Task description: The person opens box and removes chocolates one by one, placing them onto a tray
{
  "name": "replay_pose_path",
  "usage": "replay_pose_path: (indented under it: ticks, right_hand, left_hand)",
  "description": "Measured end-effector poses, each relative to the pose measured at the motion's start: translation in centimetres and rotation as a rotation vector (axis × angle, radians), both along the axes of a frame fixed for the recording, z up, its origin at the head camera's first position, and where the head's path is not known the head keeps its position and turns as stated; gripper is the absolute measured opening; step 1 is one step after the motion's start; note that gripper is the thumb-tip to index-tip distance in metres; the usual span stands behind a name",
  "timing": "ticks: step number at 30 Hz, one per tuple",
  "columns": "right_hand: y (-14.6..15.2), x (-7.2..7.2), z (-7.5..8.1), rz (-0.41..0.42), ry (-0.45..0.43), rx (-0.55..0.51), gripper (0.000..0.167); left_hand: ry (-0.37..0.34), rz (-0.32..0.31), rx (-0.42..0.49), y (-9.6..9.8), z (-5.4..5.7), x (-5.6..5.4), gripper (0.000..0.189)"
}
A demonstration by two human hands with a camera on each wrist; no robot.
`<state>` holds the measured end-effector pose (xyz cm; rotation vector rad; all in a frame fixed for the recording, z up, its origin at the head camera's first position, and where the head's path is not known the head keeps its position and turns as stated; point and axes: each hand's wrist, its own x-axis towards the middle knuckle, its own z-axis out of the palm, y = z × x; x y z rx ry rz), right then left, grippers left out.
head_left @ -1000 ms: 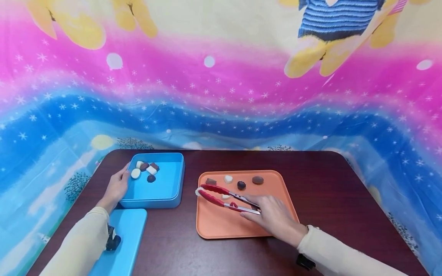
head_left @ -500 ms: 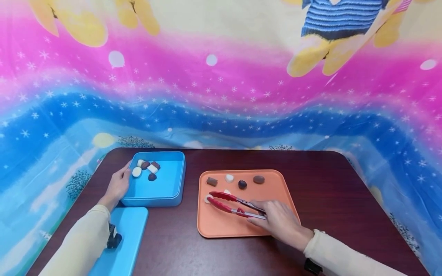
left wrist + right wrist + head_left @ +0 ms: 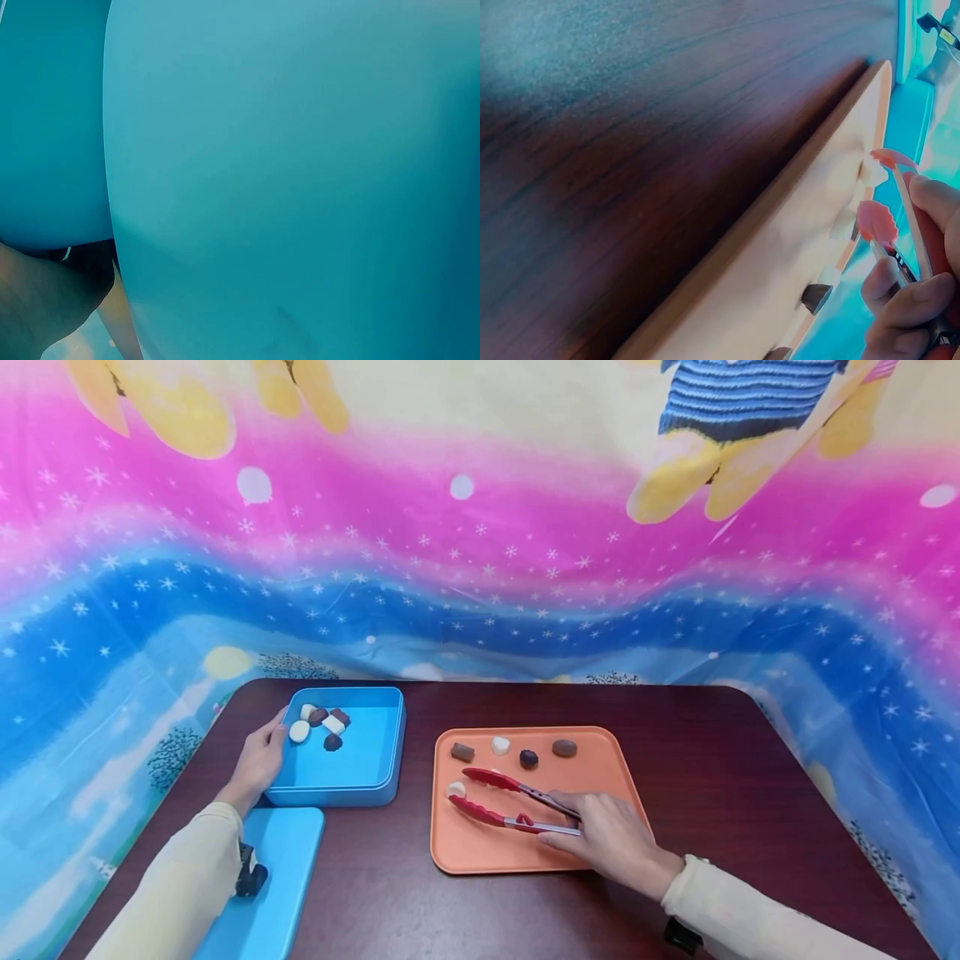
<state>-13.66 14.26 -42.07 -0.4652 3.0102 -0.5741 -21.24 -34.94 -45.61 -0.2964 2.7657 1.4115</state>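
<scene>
My right hand [image 3: 615,839] grips a pair of tongs [image 3: 525,822] with red scalloped tips and metal arms. The tips are spread apart low over the orange tray [image 3: 517,856], and a white chocolate [image 3: 456,789] lies by the lower tip. Further back on the tray sit a brown log-shaped chocolate [image 3: 462,752], a white one [image 3: 500,745], a dark round one [image 3: 528,759] and a brown oval one [image 3: 565,748]. My left hand [image 3: 258,760] holds the left side of a blue box [image 3: 333,797], whose wall fills most of the left wrist view.
Inside the box, several white and brown chocolates [image 3: 333,742] cluster toward the far left. A flat blue lid [image 3: 281,868] lies in front of the box, under my left forearm. Dark wooden table [image 3: 390,868] surrounds everything, with a printed cloth [image 3: 465,568] hanging behind.
The tongs have moved right from the tray's left edge. Their tips have spread, and the white chocolate that was between them now lies on the tray. The left hand stays at the box.
</scene>
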Motion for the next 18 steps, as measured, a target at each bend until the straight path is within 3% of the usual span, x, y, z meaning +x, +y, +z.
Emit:
replay_pose_path:
  ticks: [18]
  right_hand:
    - [-0.7, -0.6, 0.7, -0.038, -0.001, -0.046, 0.07]
  left_hand:
    - [-0.016, 0.0, -0.007, 0.0, 0.0, -0.1, 0.058]
